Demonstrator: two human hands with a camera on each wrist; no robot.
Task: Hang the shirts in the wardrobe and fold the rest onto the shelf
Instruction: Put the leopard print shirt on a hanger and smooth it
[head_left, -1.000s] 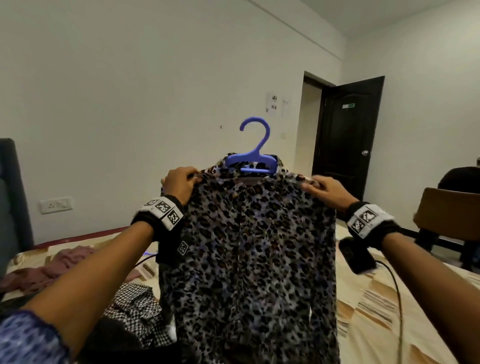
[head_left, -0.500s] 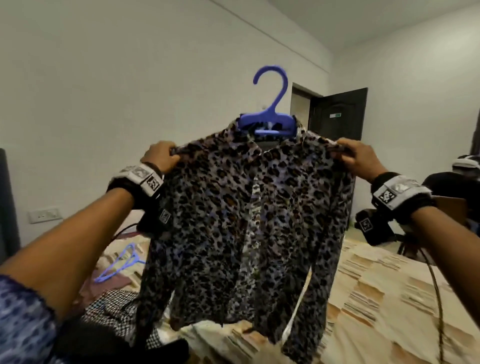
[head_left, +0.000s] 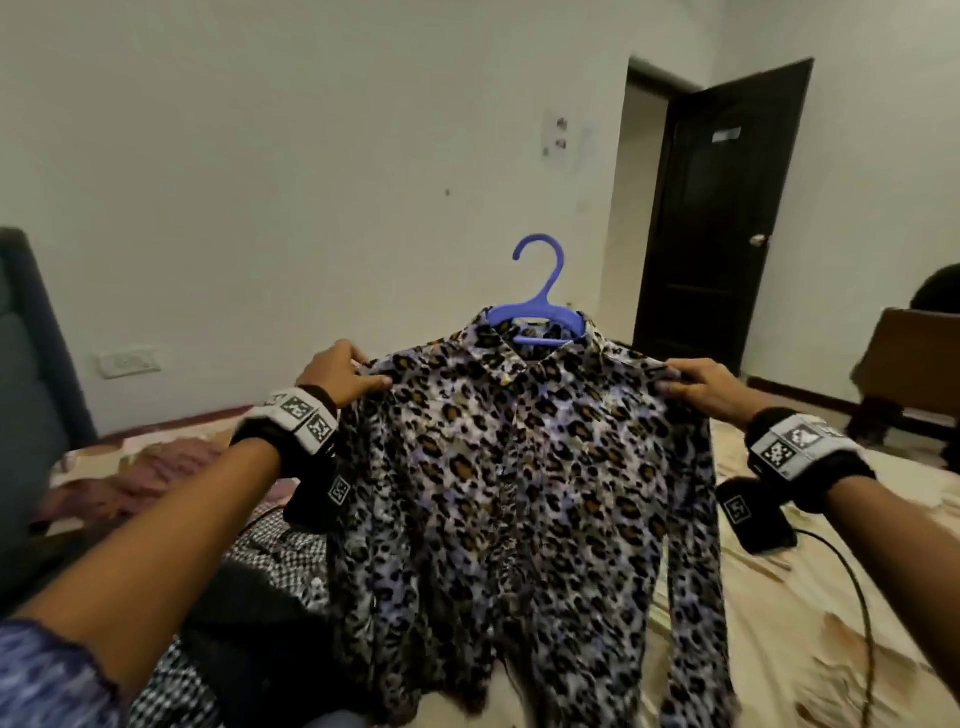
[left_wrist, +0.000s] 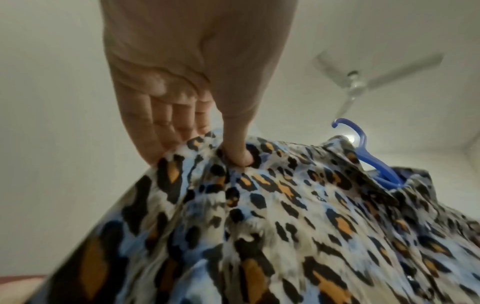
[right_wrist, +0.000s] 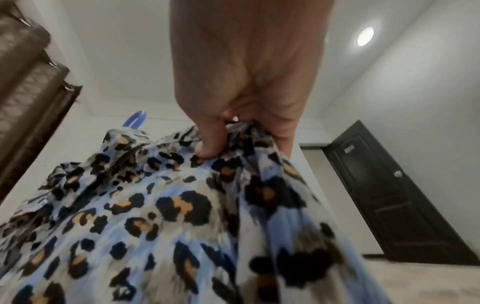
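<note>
Patterned bedspread | white walls | dark door open

Smooth cloth shirt, glossy plastic hanger

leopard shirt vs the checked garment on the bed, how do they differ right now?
The leopard-print shirt is held up in the air, spread flat; the checked garment lies crumpled on the bed.
The leopard-print shirt sits on a blue hanger; the checked garment shows no hanger.
The left hand and right hand each pinch a shoulder of the leopard-print shirt; neither touches the checked garment.
Both are patterned fabric.
</note>
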